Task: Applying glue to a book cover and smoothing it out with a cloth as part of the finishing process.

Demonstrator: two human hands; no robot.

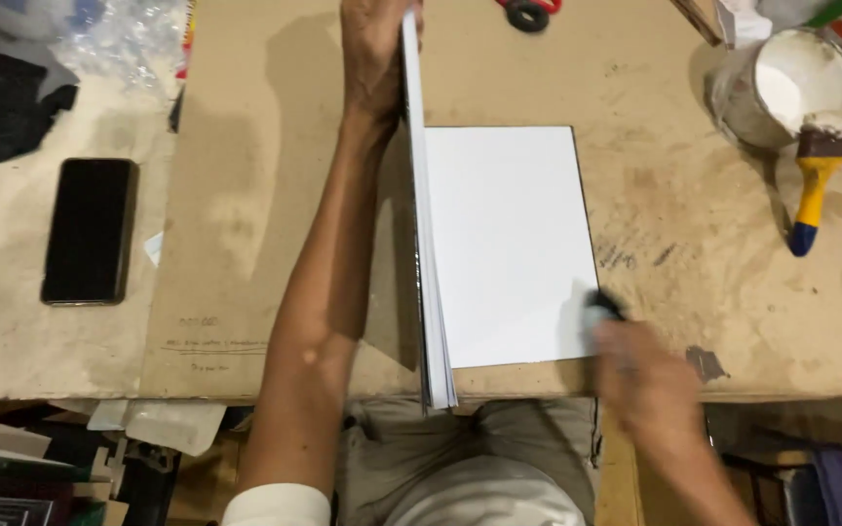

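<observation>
A thick stack of white paper sheets (428,244) stands on its long edge, upright, on the brown fibreboard worktop (275,195), running from the far side toward the near edge; the left hand (374,58) is closed around its far top end, fingers wrapped over the edge, holding it up; just right of the stack, touching its foot, a single flat white sheet with a thin dark border (509,244) lies face up on the board; the right hand (640,375) sits at that sheet's near right corner, curled loosely around a small dark object (604,307) pressed on the sheet's edge; motion blur hides what the object is and how tight the grip is; right of the hand a dark smear (706,362) marks the board; further right, at the far corner, stands a white bucket of white paste (782,88), with a yellow-handled brush with a blue tip (813,185) leaning on its rim; red-handled scissors (530,12) lie at the far edge; well to the left a black phone (90,231) lies flat, a black cloth (2,107) beyond it.
</observation>
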